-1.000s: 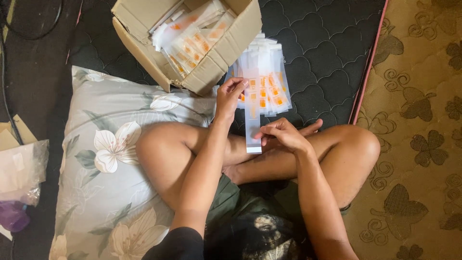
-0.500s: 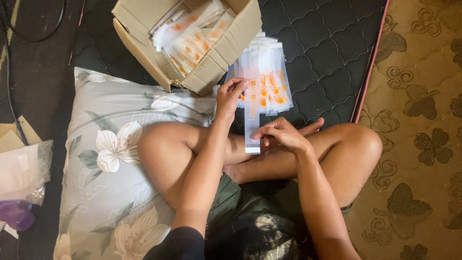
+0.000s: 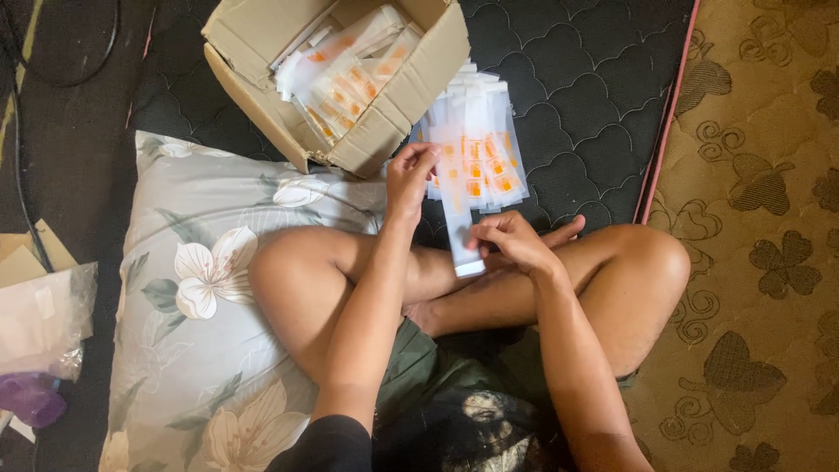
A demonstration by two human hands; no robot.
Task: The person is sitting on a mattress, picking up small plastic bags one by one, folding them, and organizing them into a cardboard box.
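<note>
Spanning both hands [image 3: 463,205], a narrow packet [image 3: 460,229] stretches lengthwise.

One head-worn camera looks steeply down from close above, facing forward over the crossed legs; the dark mattress [image 3: 577,105] fills the top, its right edge meeting patterned flooring [image 3: 760,262]

Left hand [image 3: 411,175] raised ahead of the crossed legs, fingers curled and pinched shut, right hand [image 3: 516,240] held lower over the shin, fingers pinched together, both forearms extended forward.
</note>
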